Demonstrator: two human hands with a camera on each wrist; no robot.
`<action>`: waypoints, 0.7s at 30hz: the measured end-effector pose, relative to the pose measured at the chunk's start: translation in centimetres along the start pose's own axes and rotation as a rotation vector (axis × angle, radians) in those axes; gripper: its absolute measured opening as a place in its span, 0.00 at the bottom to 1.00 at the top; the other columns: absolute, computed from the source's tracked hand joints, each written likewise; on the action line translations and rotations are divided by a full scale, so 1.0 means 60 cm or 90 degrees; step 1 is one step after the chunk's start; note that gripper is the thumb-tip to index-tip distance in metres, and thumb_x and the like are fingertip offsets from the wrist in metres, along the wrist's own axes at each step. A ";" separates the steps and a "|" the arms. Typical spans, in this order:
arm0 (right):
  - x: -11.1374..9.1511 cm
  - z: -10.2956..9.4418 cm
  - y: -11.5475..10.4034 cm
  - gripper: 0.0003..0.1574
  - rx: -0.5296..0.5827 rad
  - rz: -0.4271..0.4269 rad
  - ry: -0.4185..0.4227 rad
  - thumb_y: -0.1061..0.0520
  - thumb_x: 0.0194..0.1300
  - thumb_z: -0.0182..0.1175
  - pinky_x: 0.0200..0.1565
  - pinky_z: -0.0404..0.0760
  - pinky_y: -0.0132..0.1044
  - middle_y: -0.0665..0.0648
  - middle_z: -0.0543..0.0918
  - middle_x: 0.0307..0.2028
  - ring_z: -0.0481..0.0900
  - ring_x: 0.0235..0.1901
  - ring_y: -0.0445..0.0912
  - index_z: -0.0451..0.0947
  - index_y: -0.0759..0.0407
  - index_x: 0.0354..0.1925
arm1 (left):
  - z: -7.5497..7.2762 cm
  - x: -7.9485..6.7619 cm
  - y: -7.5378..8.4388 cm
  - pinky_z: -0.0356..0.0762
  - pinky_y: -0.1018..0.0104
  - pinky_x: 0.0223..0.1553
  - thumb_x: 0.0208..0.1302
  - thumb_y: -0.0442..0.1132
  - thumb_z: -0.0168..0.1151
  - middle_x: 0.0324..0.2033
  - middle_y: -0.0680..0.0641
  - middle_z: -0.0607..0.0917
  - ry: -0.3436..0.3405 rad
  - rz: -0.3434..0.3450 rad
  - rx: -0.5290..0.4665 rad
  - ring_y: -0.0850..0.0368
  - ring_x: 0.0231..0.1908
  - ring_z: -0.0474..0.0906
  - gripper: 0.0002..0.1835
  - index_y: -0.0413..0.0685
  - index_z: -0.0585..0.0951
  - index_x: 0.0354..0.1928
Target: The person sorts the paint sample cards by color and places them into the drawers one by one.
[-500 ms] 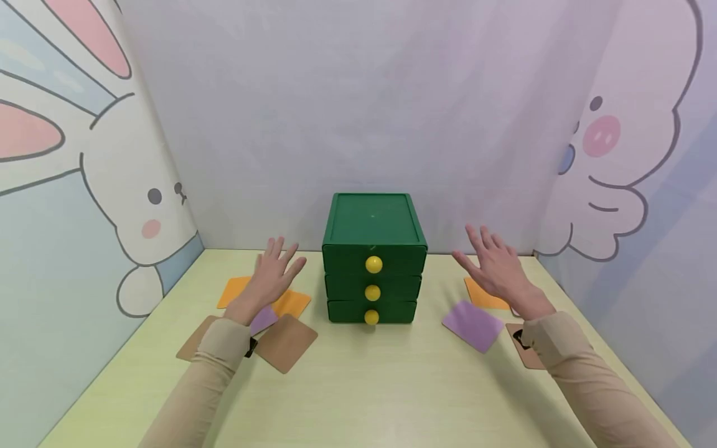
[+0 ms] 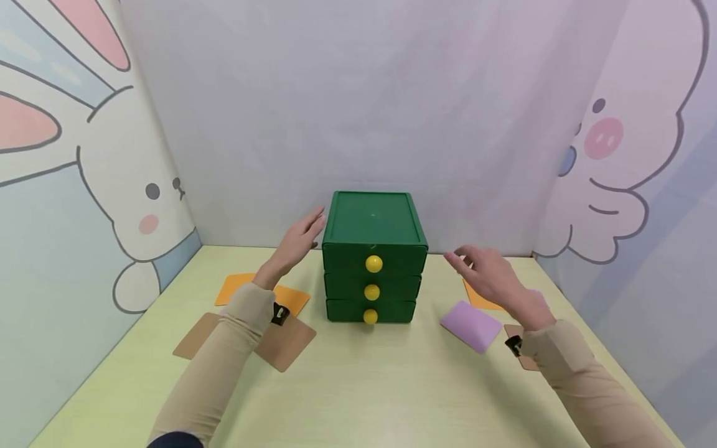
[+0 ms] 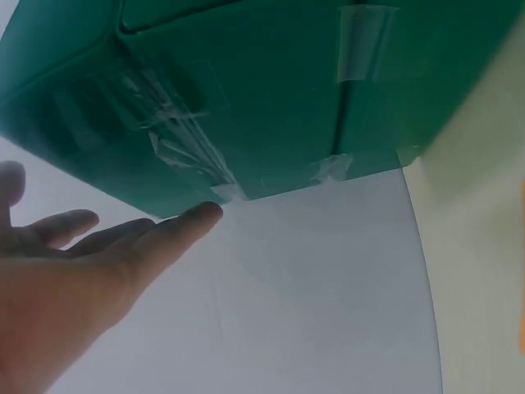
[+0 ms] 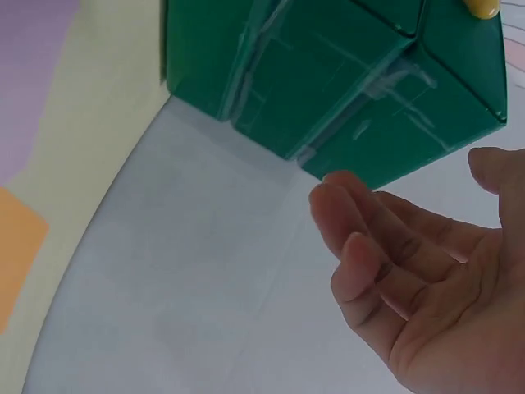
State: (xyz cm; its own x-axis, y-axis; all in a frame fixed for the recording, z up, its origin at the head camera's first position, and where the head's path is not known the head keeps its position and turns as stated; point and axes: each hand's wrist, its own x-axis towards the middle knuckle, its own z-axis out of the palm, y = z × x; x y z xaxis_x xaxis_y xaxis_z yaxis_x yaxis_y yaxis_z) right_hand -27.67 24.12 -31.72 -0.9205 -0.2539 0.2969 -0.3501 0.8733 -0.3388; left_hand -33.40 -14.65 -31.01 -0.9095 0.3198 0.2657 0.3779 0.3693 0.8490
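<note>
A green three-drawer box [image 2: 374,230] with yellow knobs [image 2: 373,264] stands at the back middle of the pale table [image 2: 364,386]; all three drawers look closed. My left hand [image 2: 299,239] is raised beside the box's upper left side with fingers straight, very close to it; the left wrist view shows the fingertips [image 3: 197,217] near the box's taped side [image 3: 271,107]. My right hand [image 2: 484,274] hovers to the right of the box, apart from it, fingers loosely bent and holding nothing. In the right wrist view those fingers [image 4: 361,246] hang below the box's side [image 4: 328,90].
Flat cards lie on the table: orange [image 2: 238,286] and brown [image 2: 288,345] ones at the left, a purple one [image 2: 472,325], an orange one [image 2: 478,297] and a brown one [image 2: 518,348] at the right. Cartoon-printed walls enclose the table on three sides.
My left hand rose and moved right, up to the box's left side. My right hand dropped slightly and its fingers curled a little.
</note>
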 end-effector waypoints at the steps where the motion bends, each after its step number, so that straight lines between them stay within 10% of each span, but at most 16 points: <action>1: -0.004 0.003 -0.006 0.32 0.023 0.001 -0.008 0.35 0.73 0.45 0.30 0.76 0.38 0.55 0.85 0.29 0.78 0.24 0.44 0.79 0.60 0.47 | 0.001 0.004 0.000 0.68 0.42 0.65 0.76 0.57 0.39 0.76 0.49 0.53 -0.003 0.002 -0.006 0.48 0.74 0.54 0.31 0.60 0.51 0.76; 9: -0.032 0.034 -0.057 0.24 0.254 -0.027 -0.118 0.41 0.72 0.51 0.21 0.73 0.34 0.50 0.83 0.22 0.79 0.17 0.48 0.81 0.58 0.38 | 0.005 0.021 0.005 0.71 0.43 0.62 0.77 0.54 0.39 0.76 0.51 0.52 -0.030 0.023 -0.021 0.48 0.74 0.54 0.30 0.59 0.51 0.76; 21: -0.020 0.099 -0.129 0.35 0.682 0.052 -0.298 0.42 0.73 0.50 0.26 0.81 0.33 0.63 0.86 0.43 0.84 0.27 0.46 0.70 0.74 0.56 | 0.007 0.026 0.002 0.68 0.41 0.64 0.76 0.53 0.43 0.76 0.46 0.53 -0.047 0.005 -0.044 0.46 0.74 0.54 0.31 0.59 0.52 0.76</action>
State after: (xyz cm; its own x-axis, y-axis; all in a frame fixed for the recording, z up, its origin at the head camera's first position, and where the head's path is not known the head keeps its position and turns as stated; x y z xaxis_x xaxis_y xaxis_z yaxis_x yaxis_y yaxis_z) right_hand -24.91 15.20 -34.76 -0.8428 -0.5365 -0.0421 -0.0490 0.1543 -0.9868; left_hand -34.68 -13.73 -30.70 -0.8900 0.3874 0.2405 0.3703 0.3062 0.8770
